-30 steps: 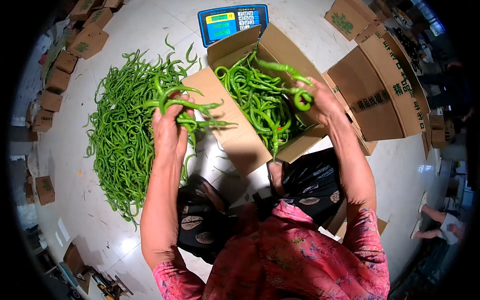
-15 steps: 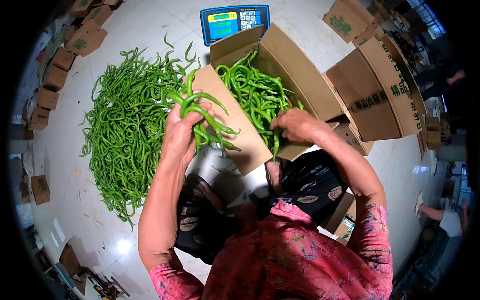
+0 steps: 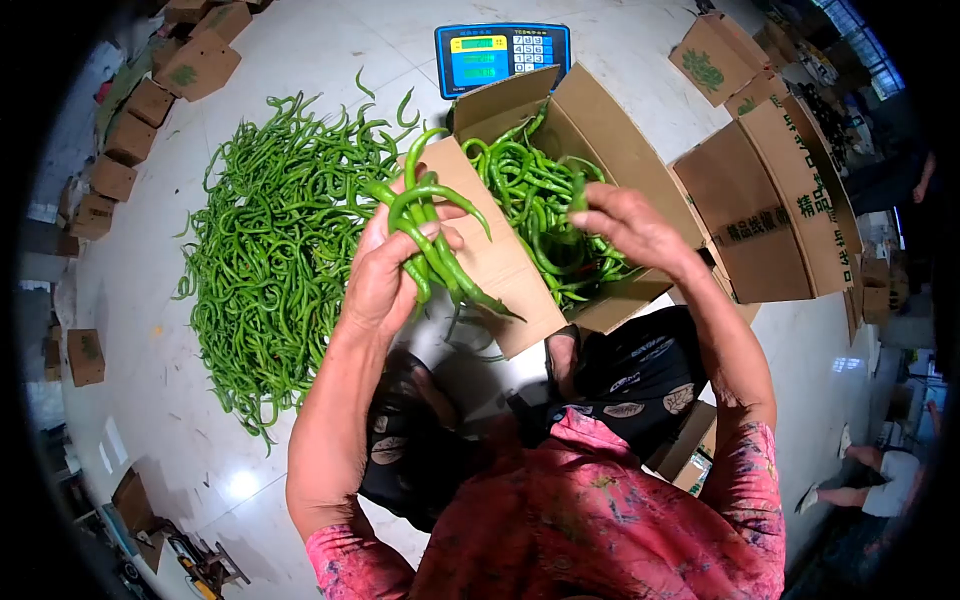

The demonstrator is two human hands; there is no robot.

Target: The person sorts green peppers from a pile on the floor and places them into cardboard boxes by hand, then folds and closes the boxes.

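Several long green chili peppers (image 3: pixel 440 250) stick out of my left hand (image 3: pixel 378 275), which is closed around them above the near left flap of an open cardboard box (image 3: pixel 625 125). Inside the box lie more green chili peppers (image 3: pixel 522 185). Over the box's right part is my right hand (image 3: pixel 635 228), its fingers pinched on a green chili pepper (image 3: pixel 578 192) that is smeared by motion. To the left, a large heap of chili peppers (image 3: pixel 285 250) covers part of the floor.
A weighing scale's display (image 3: pixel 505 58) stands behind the box. To the right is another printed cardboard box (image 3: pixel 760 215). More boxes (image 3: pixel 205 65) line the left side. A person's leg (image 3: pixel 845 497) shows at the far right.
My right hand has risen from the near part of the box and now has a chili pepper in its fingers. My left hand keeps its bunch. The whole view has shifted slightly.
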